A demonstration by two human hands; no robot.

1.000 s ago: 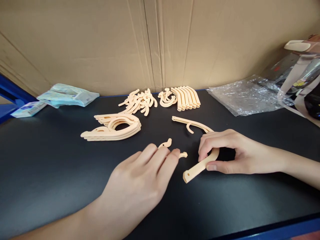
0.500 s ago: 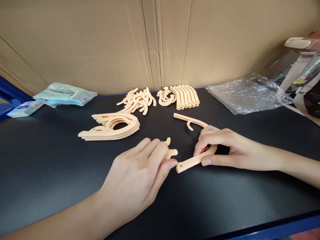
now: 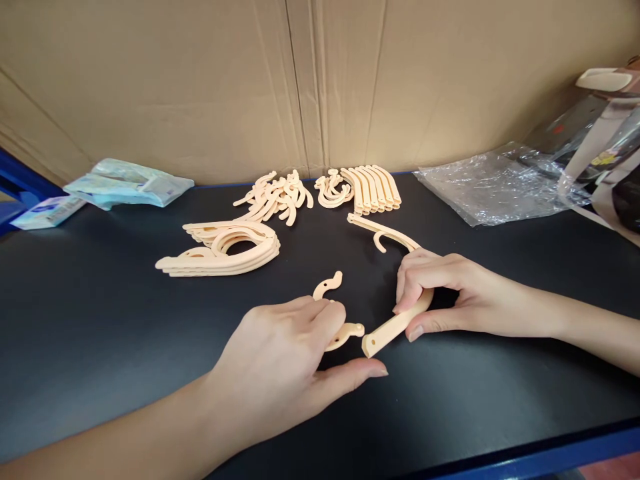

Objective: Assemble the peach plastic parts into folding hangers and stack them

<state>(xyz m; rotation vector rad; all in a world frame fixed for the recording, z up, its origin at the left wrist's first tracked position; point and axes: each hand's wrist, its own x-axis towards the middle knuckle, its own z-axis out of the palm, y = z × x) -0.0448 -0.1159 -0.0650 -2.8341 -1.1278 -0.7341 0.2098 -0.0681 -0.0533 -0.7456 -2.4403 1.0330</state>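
My left hand [image 3: 287, 357] is curled over small beige curved hanger pieces, with its thumb stretched out to the right. One curved piece [image 3: 328, 285] sticks out beyond the knuckles, and a second piece [image 3: 347, 333] pokes out between fingers and thumb. How the pieces sit in the palm is hidden. My right hand [image 3: 445, 293] pinches a beige folding hanger [image 3: 393, 331] between thumb and fingers. That hanger's near arm end, with a small hole, points toward the left thumb and lies close to the second piece. Its far arm carries a small hook [image 3: 381, 243].
Stacked folded hangers [image 3: 225, 263] lie left of centre. Behind are a heap of curved pieces [image 3: 275, 197], several hooks [image 3: 333, 190] and a row of hanger arms [image 3: 373, 190]. Tissue packs [image 3: 130, 183] are at left; a clear plastic bag [image 3: 480, 183] and strapped bottle [image 3: 605, 127] are at right.
My left thumb has moved down and away from the fingers, and the curved pieces show more. The hanger's near end has tipped slightly down and right.
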